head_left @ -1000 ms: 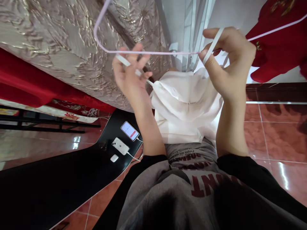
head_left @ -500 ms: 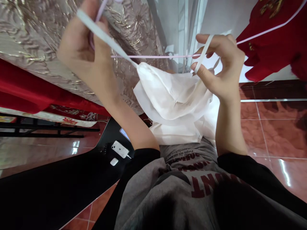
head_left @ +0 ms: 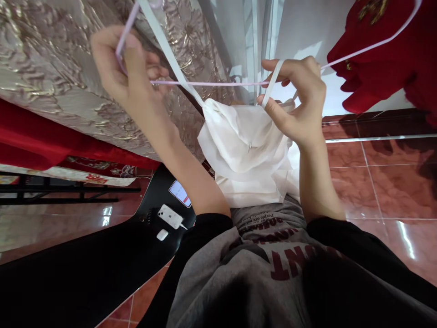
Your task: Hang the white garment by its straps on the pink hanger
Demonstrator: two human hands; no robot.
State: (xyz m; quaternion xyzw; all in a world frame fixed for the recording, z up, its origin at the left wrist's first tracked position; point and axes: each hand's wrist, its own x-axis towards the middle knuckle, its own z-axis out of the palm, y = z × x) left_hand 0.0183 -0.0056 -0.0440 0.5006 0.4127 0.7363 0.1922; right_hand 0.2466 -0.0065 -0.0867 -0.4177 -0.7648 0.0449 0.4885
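My left hand (head_left: 133,68), slightly blurred, is closed around the left corner of a thin lilac clothes hanger (head_left: 211,84). The hanger's bar runs across to my right hand (head_left: 297,95) and on to the upper right. A white strap (head_left: 164,41) rises past my left hand to the top edge; its upper end is out of view. Another white strap (head_left: 274,82) is stretched over the thumb and forefinger of my right hand, in front of the bar. Both straps belong to a white garment (head_left: 246,141), which hangs below the bar near my lap.
Pinkish-gold embossed fabric (head_left: 51,54) hangs at the left, above red cloth (head_left: 27,132). A red garment (head_left: 378,59) hangs at the right. A black table (head_left: 85,259) at lower left carries a white phone (head_left: 170,216), a lit phone (head_left: 180,193) and a small white case (head_left: 162,234).
My left hand has moved down and slightly right, and its strap now reaches the top edge. My right hand has shifted left with its strap. More of the lit phone shows.
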